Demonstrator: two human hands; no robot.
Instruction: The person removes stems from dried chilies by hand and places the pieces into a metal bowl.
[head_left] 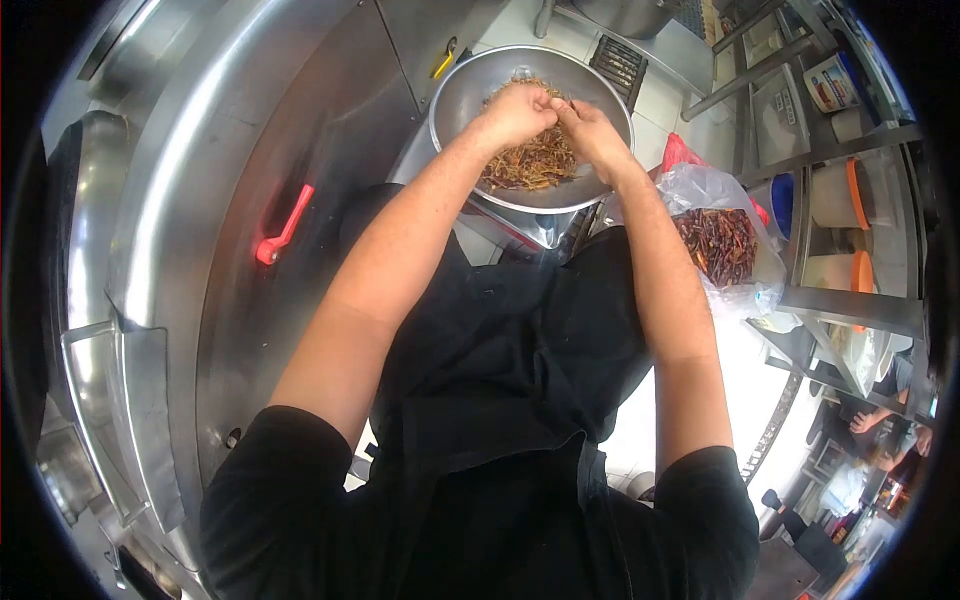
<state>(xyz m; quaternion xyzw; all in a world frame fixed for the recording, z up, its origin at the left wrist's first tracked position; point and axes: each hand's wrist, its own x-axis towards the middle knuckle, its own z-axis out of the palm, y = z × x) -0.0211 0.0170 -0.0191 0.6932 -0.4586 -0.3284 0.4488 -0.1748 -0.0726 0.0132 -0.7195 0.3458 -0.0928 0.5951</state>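
A wide steel bowl holds a heap of brown and dark red dried chili pieces. Over the heap my two hands meet, fingertips close together. My left hand is closed in a pinch, and what it grips is hidden. My right hand is also pinched, with a small dark piece at its fingertips that looks like a dried chili. To the right, a clear plastic bag stands open, full of whole dark red dried chilies.
A steel appliance with a red lever handle runs along my left. Metal shelving with tubs stands at the right. A yellow-handled tool lies beside the bowl, a floor drain grate behind it. Another person's hand shows far right.
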